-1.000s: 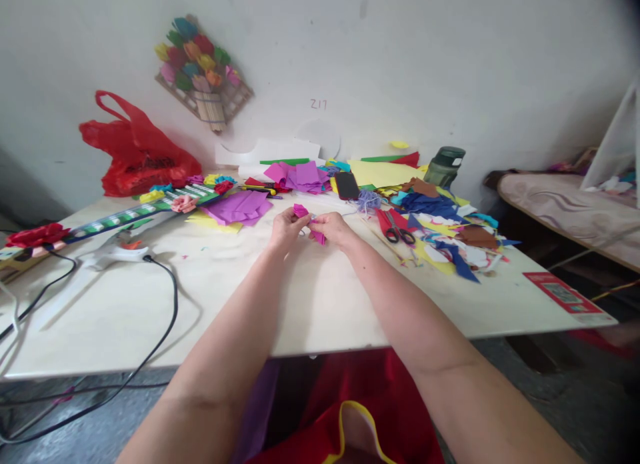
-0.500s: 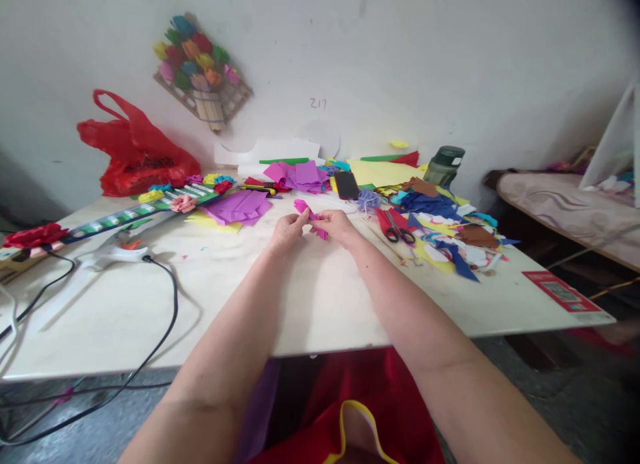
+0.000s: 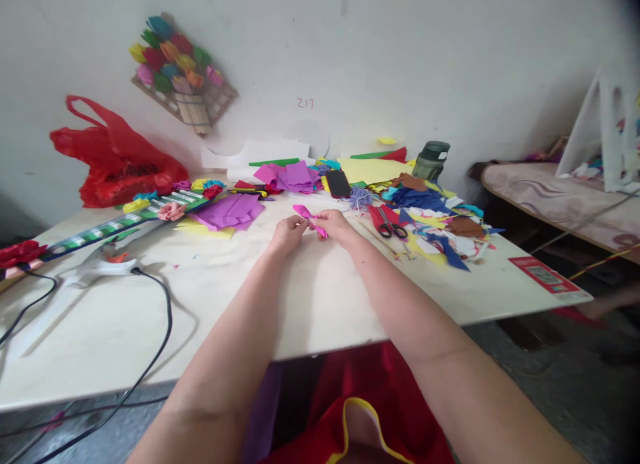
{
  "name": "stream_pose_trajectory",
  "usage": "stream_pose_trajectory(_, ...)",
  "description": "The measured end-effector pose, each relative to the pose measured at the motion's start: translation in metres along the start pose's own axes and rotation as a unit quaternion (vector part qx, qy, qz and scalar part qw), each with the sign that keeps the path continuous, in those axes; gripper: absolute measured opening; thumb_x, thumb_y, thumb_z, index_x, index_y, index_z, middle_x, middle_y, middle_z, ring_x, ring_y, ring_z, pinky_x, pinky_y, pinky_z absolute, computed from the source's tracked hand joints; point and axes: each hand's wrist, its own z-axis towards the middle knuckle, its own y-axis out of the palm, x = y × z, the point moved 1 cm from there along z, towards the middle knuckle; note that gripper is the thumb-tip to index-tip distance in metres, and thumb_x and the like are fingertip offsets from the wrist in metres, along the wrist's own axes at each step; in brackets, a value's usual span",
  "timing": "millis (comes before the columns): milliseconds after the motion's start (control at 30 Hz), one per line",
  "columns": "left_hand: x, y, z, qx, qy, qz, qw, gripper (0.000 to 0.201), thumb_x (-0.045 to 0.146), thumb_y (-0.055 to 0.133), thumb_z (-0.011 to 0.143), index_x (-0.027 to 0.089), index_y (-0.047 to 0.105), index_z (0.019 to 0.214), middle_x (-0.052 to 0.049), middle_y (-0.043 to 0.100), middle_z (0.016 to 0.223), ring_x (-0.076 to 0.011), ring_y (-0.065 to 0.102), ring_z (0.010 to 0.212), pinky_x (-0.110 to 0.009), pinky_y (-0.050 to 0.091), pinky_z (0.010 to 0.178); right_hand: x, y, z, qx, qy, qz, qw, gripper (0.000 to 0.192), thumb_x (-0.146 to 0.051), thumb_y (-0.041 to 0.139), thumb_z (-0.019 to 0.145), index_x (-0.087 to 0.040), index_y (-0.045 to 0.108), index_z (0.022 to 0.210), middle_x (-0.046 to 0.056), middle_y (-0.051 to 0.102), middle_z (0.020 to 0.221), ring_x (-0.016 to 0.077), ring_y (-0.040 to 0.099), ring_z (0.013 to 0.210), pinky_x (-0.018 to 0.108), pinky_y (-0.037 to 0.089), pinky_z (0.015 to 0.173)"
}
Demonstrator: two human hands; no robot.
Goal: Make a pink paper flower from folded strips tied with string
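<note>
One pink paper [image 3: 303,212] we pinch in left hand [image 3: 290,233] and right hand [image 3: 332,225]; beyond our grip sit a red bag [image 3: 125,154], left, and green bottle [image 3: 431,161], right, contents unclear.

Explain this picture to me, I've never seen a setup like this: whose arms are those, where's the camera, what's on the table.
There is no machine here. The arms belong to a person working bare-handed, and the camera sits on that person's head, looking forward and down, so you see roughly what they see.

The left hand and the right hand hold a bright pink piece, apparently paper, between their fingers.

On the pale table, to the left, are a red bag, a white device with a black cable and purple sheets. Further back lies a dark phone; to the right are scissors, coloured scraps and a green bottle.
</note>
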Motion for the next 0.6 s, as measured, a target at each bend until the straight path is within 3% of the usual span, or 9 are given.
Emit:
stream_pose_trajectory(167, 0.006, 0.001, -0.002, 0.002, 0.0, 0.053, 0.999, 0.018, 0.031, 0.054, 0.071, 0.016, 0.059, 0.063, 0.001, 0.048, 0.046, -0.0111, 0.041, 0.046, -0.023, 0.028, 0.047, 0.001, 0.001, 0.001, 0.013, -0.003, -0.003, 1.0, 0.023, -0.032, 0.066, 0.071, -0.015, 0.053, 0.062, -0.007, 0.043, 0.032, 0.0064, 0.042, 0.031, 0.018, 0.037, 0.038)
stream_pose_trajectory(433, 0.003, 0.003, -0.003, -0.017, -0.017, -0.063, 0.998, 0.021, 0.029, 0.053, 0.07, 0.016, 0.06, 0.085, 0.004, 0.047, 0.048, -0.0091, 0.037, 0.042, -0.022, 0.029, 0.046, 0.005, -0.004, 0.004, -0.02, -0.034, 0.059, 0.997, 0.03, -0.04, 0.07, 0.065, -0.015, 0.053, 0.066, -0.007, 0.048, 0.038, 0.0062, 0.044, 0.033, 0.018, 0.039, 0.039)
stream_pose_trajectory(600, -0.005, 0.002, 0.006, -0.023, 0.004, -0.046, 0.999, 0.015, 0.026, 0.055, 0.063, 0.016, 0.062, 0.071, -0.001, 0.057, 0.06, -0.0122, 0.046, 0.053, -0.023, 0.035, 0.052, 0.011, -0.006, 0.008, -0.045, -0.032, 0.051, 0.997, 0.025, -0.035, 0.069, 0.067, -0.014, 0.056, 0.068, -0.007, 0.049, 0.04, 0.0065, 0.045, 0.034, 0.018, 0.038, 0.038)
